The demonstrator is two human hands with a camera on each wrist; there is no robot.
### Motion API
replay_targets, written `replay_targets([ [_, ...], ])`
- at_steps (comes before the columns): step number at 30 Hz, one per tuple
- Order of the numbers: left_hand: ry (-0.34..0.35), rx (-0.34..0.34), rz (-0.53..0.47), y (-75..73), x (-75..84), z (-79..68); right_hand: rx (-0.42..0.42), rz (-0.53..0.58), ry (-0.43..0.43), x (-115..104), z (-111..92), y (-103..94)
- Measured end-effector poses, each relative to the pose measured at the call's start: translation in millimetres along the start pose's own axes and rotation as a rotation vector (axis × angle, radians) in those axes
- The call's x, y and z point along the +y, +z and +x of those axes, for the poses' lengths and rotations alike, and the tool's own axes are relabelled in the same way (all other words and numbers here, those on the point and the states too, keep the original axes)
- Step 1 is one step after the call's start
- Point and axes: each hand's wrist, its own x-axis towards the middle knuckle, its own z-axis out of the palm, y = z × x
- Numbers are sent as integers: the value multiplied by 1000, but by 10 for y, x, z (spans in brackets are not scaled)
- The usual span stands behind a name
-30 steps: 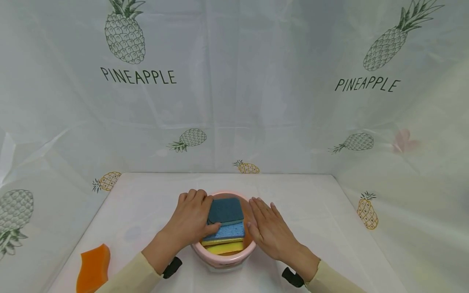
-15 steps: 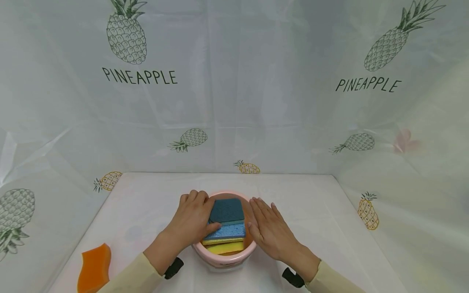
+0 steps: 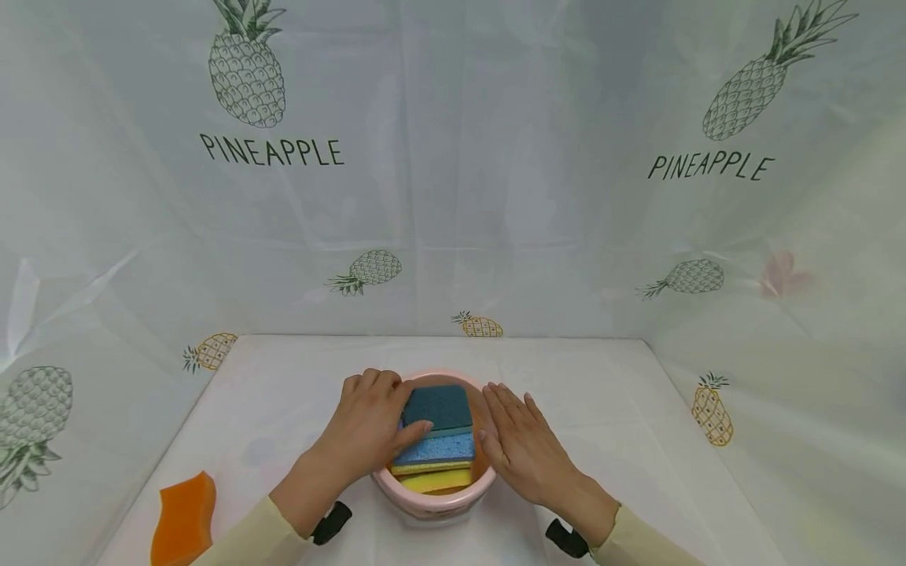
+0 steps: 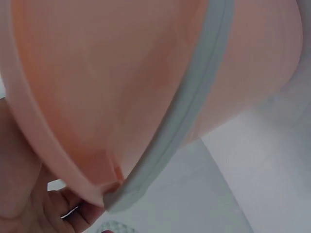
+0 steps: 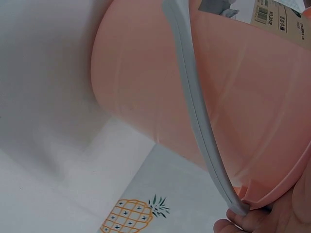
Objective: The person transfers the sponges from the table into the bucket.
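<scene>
A pink bucket [image 3: 430, 505] stands near the middle of the table, its grey handle [image 4: 167, 128] hanging down on the front side. Stacked inside are sponges: one with a dark teal pad [image 3: 437, 406], a blue one [image 3: 439, 449] and a yellow one [image 3: 435, 480]. My left hand [image 3: 370, 428] grips the left rim with bent fingers, its thumb reaching inward over the sponges. Along the right rim rests my right hand [image 3: 522, 448], fingers straight in the head view. Both wrist views show fingertips right at the handle's hinges.
An orange sponge [image 3: 182, 520] lies on the white table [image 3: 616, 432] at the front left, beside the left sleeve. A pineapple-print sheet [image 3: 495, 157] encloses the back and sides. The bucket bears a printed label [image 5: 278, 26].
The left thumb has lifted slightly and shifted up over the sponges. The right hand and the bucket stay in place.
</scene>
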Motion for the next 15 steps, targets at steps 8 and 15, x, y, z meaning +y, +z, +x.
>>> replay_targets([
  [8,-84,204,-75,-54,-183,-172,12,2,-7,3,-6,10],
  [15,-238,290,-84,-58,-456,-446,14,3,-7,10,-9,11],
])
